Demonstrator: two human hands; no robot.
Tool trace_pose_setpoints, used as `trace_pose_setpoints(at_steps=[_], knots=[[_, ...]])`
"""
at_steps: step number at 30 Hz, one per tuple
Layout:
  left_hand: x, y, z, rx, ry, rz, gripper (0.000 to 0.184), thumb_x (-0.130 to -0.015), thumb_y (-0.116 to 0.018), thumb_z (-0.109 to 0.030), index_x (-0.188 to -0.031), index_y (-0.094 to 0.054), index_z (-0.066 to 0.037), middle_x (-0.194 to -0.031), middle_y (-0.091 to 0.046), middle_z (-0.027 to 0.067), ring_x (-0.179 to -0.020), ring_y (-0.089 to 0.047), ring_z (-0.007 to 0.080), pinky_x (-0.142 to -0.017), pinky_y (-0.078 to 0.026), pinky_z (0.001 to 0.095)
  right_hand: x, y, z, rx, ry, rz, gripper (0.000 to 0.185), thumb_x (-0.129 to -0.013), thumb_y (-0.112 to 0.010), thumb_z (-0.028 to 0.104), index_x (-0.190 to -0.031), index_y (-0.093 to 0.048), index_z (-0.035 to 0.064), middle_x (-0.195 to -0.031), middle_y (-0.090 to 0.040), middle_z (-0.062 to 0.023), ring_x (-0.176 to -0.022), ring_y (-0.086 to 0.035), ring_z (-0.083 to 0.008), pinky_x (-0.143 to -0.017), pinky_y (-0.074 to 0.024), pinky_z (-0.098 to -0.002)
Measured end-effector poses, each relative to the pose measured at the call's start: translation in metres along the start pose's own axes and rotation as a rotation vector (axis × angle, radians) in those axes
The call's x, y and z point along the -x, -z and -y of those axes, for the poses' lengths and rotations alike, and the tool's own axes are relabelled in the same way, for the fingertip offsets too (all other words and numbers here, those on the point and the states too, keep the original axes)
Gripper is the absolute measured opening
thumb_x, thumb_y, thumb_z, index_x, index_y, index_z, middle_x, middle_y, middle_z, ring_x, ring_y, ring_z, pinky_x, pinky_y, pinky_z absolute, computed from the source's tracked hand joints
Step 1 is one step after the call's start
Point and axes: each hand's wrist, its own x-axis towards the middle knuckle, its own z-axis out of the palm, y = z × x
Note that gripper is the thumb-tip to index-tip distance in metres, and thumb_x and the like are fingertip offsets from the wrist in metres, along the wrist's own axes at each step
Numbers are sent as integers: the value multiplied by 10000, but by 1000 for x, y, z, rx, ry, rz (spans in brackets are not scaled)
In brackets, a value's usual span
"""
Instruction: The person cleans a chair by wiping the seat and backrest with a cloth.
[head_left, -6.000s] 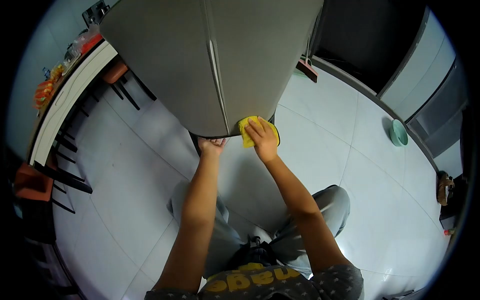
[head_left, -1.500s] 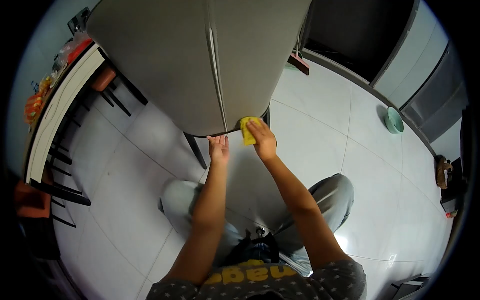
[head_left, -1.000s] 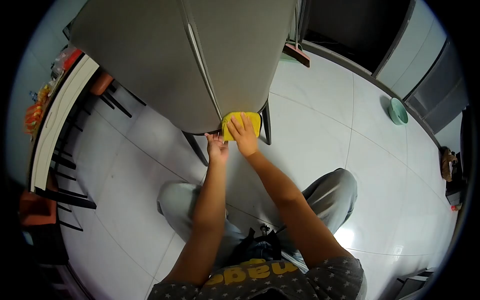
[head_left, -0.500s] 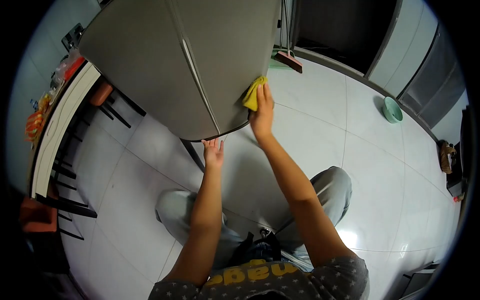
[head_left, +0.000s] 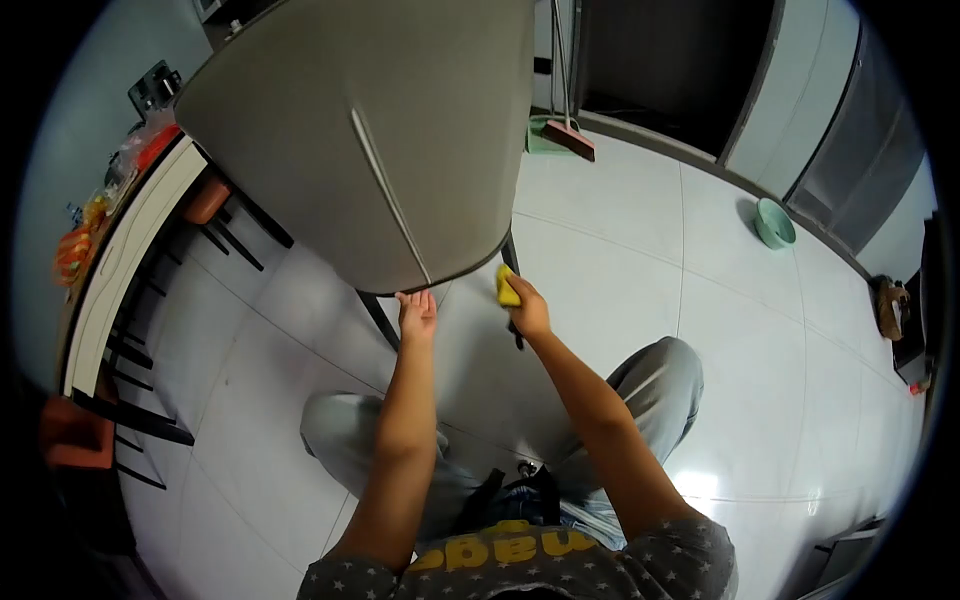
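A large grey-brown upholstered chair with a pale vertical strip and dark legs stands before me. My left hand is palm up at the chair's lower edge, left of the strip's end. Its fingers are loosely spread at the rim, and they grasp nothing I can see. In my right hand is a bunched yellow cloth, held beside the dark chair leg below the right corner. The hand covers part of that leg, so I cannot tell whether the cloth presses on it.
At left is a table with bags on it and orange-brown stools beneath. A broom and green dustpan stand behind the chair. A green basin sits on the tiled floor at right.
My right hand has moved the yellow cloth down from the chair's lower right side to the leg below. My left hand stays at the lower edge. The view has shifted slightly.
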Motion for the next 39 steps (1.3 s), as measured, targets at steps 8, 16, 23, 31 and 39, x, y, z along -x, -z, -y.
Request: trace_pose_setpoints(at_steps=[8,16,23,31,39], knots=[[30,16,-120,-71,64,-430,301,-1003,-348,-406,-902,-600,-277,-1111,-592,-140,-991,-511,58,-794,-402,306,32,51,41,-321,-247,-56,600,-752,-447,-185,-1300,-523,46,-1259,-567,-171,-1163,-545,-271,-998,-405,-315],[152,-134,-210,-1024,-1370,-602,441,-849,-460,-77,-1281,-434,8,-1351,-409,184,-1298,-334,349,-1099,-223,444,-41,75,222,-379,304,-263,670,-675,-436,-185,-1311,-488,21,-1360,-469,-188,-1258,-455,-335,-1056,-337,-358],[306,-333,-188,-1632,-2241,27,490,-769,-442,16,-1258,-460,-11,-1374,-405,160,-1319,-336,336,-1108,-198,517,-126,94,366,-209,964,-541,749,-560,-558,-135,-1278,-541,78,-1398,-427,-181,-1289,-398,-404,-1045,-335,-451],[268,-388,-218,-1586,-2198,134,274,-708,-474,-1,-923,-635,-54,-951,-624,80,-1035,-553,247,-1081,-262,477,-117,69,398,102,1023,-522,651,-629,-650,51,-1263,-570,176,-1379,-459,-114,-1261,-397,-434,-1007,-338,-565],[254,-395,-215,-1346,-2325,166,169,-688,-466,13,-742,-616,-44,-789,-618,66,-834,-572,248,-938,-354,399,-135,58,305,117,933,-512,653,-612,-639,-1,-1244,-581,153,-1300,-542,-101,-1172,-507,-399,-938,-444,-476]])
